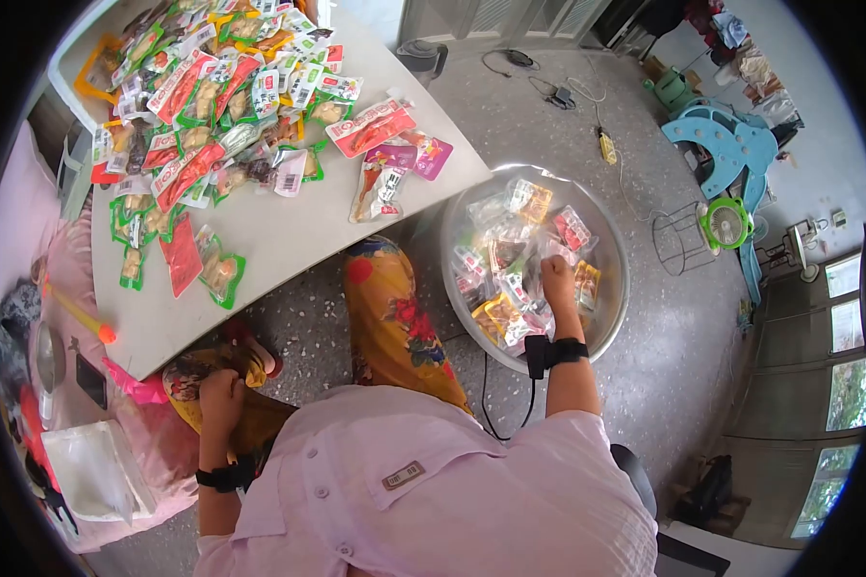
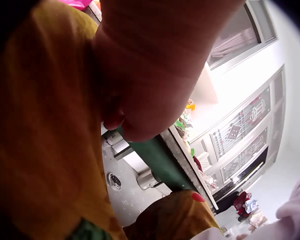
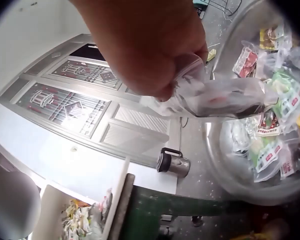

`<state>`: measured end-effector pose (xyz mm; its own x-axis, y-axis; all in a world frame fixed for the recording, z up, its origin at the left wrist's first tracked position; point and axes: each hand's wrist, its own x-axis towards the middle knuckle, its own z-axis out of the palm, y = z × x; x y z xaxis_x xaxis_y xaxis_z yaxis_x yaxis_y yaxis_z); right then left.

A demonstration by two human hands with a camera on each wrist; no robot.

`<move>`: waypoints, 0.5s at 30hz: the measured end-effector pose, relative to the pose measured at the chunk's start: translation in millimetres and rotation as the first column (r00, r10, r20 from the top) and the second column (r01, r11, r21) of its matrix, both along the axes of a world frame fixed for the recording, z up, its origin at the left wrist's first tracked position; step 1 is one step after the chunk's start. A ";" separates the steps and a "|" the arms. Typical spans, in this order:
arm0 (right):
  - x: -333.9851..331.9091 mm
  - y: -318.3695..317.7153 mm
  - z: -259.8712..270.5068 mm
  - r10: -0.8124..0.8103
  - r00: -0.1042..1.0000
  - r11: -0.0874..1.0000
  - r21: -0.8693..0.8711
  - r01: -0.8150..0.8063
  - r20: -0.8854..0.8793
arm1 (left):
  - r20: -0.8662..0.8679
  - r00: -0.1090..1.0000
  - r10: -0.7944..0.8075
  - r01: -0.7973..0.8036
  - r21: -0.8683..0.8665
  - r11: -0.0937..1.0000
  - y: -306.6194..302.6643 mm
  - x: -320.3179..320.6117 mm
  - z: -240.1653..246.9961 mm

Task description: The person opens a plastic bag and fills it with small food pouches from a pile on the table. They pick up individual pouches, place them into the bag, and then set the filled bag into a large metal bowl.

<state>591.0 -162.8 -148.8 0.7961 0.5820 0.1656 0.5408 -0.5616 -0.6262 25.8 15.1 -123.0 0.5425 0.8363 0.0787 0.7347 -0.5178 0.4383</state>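
Observation:
My right hand (image 1: 557, 279) is over the large metal basin (image 1: 614, 322), which holds many vacuum-sealed snack packets. In the right wrist view, its fingers grip one end of a clear plastic snack packet (image 3: 230, 98) with dark contents, held above the basin's rim. Among the packets in the basin are a red one (image 1: 572, 228) and a yellow one (image 1: 531, 200). My left hand (image 1: 223, 397) rests on the left thigh, on the yellow flowered trousers (image 1: 383, 298), with its fingers loosely curled and nothing visible in them.
A table (image 1: 289, 264) to the left carries a large heap of snack packets (image 1: 202, 106). A purple-and-white packet (image 1: 382, 183) lies near its corner. Cables and a yellow power strip (image 1: 607, 147) lie on the floor beyond the basin, near a green fan (image 1: 725, 223).

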 end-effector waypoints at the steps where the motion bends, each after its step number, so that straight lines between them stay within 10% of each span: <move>1: 3.2 -4.5 -15.3 -0.032 0.999 0.997 -0.076 0.031 -0.013 | -0.039 0.999 -0.014 0.014 -0.005 1.000 0.3 2.1 -0.2; 9: 36.4 -36.0 -89.3 -0.198 0.968 0.962 -0.220 0.163 -0.152 | -0.178 0.983 -0.035 0.038 0.015 0.999 3.6 5.7 -19.1; 15: 111.0 -18.0 -76.7 -0.248 0.965 0.942 -0.211 0.260 0.081 | -0.197 0.980 -0.033 0.033 -0.003 0.999 5.1 9.9 -25.0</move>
<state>702.0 -180.8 -225.5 0.9159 0.3879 0.1032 0.3910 -0.8041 -0.4478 35.7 20.3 -148.0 0.5748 0.8177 -0.0324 0.7892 -0.5434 0.2862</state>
